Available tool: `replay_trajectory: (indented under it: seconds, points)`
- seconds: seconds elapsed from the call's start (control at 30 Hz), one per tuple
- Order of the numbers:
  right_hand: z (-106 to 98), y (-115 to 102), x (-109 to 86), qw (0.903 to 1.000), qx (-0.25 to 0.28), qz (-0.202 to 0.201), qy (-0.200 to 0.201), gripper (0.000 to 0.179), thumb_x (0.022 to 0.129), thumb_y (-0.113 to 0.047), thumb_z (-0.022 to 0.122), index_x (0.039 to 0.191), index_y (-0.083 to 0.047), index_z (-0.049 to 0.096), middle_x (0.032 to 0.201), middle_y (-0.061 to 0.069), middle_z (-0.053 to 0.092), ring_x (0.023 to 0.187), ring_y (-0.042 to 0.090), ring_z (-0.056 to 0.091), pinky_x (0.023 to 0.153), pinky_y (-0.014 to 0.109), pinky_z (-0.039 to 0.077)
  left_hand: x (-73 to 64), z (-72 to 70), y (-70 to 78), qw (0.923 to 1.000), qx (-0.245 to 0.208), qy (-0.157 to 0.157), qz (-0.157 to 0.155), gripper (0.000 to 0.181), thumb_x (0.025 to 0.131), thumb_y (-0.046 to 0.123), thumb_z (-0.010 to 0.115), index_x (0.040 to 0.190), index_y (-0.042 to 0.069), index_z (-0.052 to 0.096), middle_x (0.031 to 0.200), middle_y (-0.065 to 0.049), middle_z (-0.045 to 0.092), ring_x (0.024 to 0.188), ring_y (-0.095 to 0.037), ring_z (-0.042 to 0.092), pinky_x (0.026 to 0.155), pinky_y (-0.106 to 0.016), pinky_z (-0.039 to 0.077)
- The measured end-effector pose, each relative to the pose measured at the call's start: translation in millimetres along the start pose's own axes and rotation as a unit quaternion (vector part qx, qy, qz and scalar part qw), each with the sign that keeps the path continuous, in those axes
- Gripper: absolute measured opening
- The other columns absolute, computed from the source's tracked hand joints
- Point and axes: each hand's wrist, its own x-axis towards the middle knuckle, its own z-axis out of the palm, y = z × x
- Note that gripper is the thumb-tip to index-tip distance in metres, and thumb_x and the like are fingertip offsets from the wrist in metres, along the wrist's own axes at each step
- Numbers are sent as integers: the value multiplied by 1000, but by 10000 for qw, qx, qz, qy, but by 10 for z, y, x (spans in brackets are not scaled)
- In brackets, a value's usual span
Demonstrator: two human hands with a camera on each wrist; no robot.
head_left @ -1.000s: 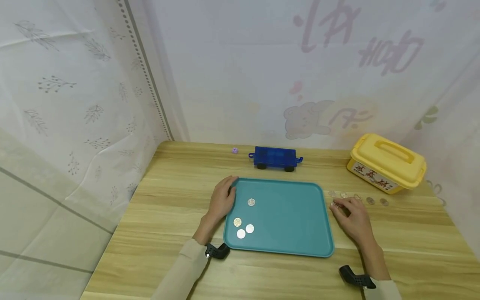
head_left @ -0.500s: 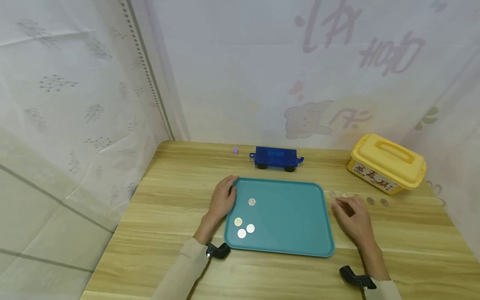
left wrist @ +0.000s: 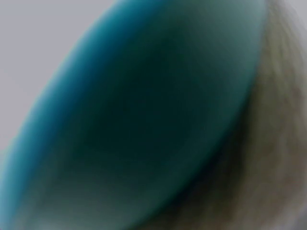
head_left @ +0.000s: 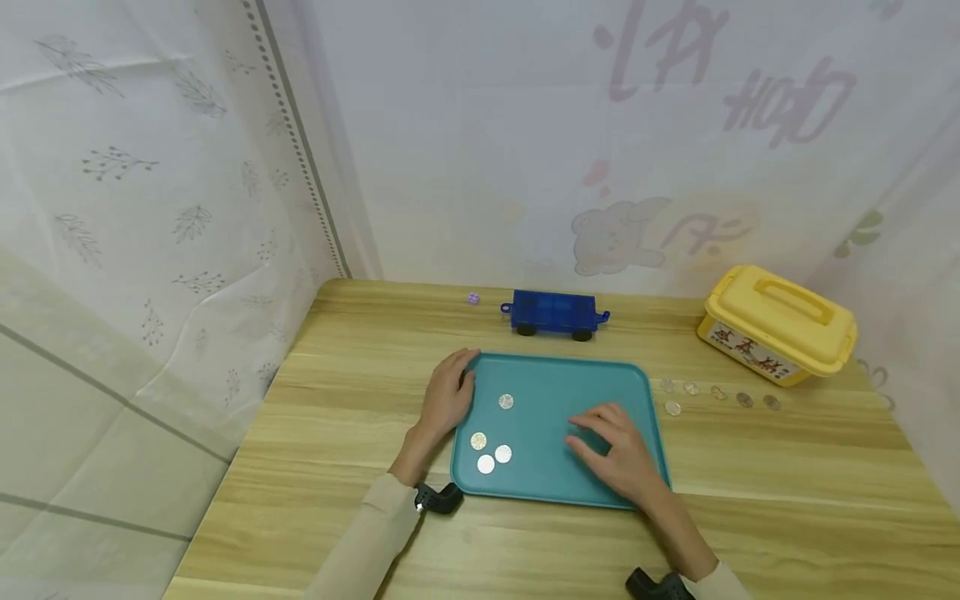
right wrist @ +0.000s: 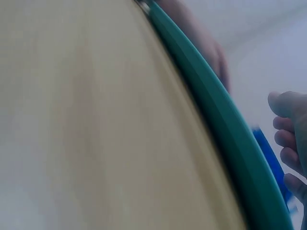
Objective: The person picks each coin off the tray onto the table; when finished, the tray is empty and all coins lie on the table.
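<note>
In the head view, a teal tray (head_left: 555,497) lies on the wooden table. My left hand (head_left: 444,400) rests at its upper left edge, thumb and fingertips right at the rim. Hovering over the tray's right half, my right hand (head_left: 617,454) has its fingers loosely bent and thumb apart, with nothing visible between them. A silvery coin-like disc (head_left: 506,402) lies in the tray's left part, above a golden disc (head_left: 478,441) and two plain pale discs. Right of the tray sits a single disc (head_left: 672,408), below a row of several more discs (head_left: 743,400).
A blue toy wagon (head_left: 553,312) with black wheels stands behind the tray, beside a small purple piece (head_left: 473,298). At the back right is a yellow lidded box (head_left: 777,323) with a handle. White printed cloth (head_left: 450,150) hangs behind the table.
My right hand has left the disc beside the tray's right edge and moved left over the tray. That disc now lies uncovered on the table. My left hand has stayed at the rim.
</note>
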Motion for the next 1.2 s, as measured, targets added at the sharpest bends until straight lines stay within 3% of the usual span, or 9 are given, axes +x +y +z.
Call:
replay_trajectory:
  seconds: [0.3,0.6,0.77,1.0,1.1,1.2]
  points:
    - [333,-244,134,9970,-38,-392,-665,28,80,-23,84,105,-13,77,99,-5,68,94,13,58,82,33,50,1,48,1,9999,40,-46,84,39,100,8,53,138,5,58,144,-18,55,139,-35,47,119,-51,35]
    - [569,-351,195,9893,-475,-271,-1355,32,83,-40,79,107,-19,76,101,-11,66,95,8,57,83,31,49,6,44,14,10000,-10,-48,84,38,100,8,53,137,6,59,144,-17,55,139,-35,47,118,-52,35]
    - [630,-417,215,9870,-707,-148,-1439,26,84,-38,78,105,-22,76,96,-10,64,90,9,54,77,29,43,25,35,14,9999,18,-34,108,38,100,8,53,137,6,59,143,-17,56,139,-34,47,118,-52,36]
    - [651,-505,297,9780,-524,561,-1940,20,88,-34,76,103,-22,72,93,-11,60,87,6,50,78,27,41,17,5,11,10000,-3,-22,12,38,100,8,53,137,7,59,144,-16,55,139,-33,46,119,-51,35]
    - [672,-503,302,9766,-374,628,-2020,18,88,-31,76,101,-21,69,92,-11,59,86,5,49,77,26,38,-1,-1,-4,10000,35,-38,-38,38,100,8,53,138,8,59,145,-16,54,140,-33,46,119,-51,35]
    - [696,-466,283,9812,-239,466,-1859,17,88,-30,76,100,-23,66,94,-13,60,88,4,50,76,25,38,7,-7,-15,10000,72,-39,-20,38,100,8,53,138,8,58,145,-16,54,140,-33,46,119,-50,35]
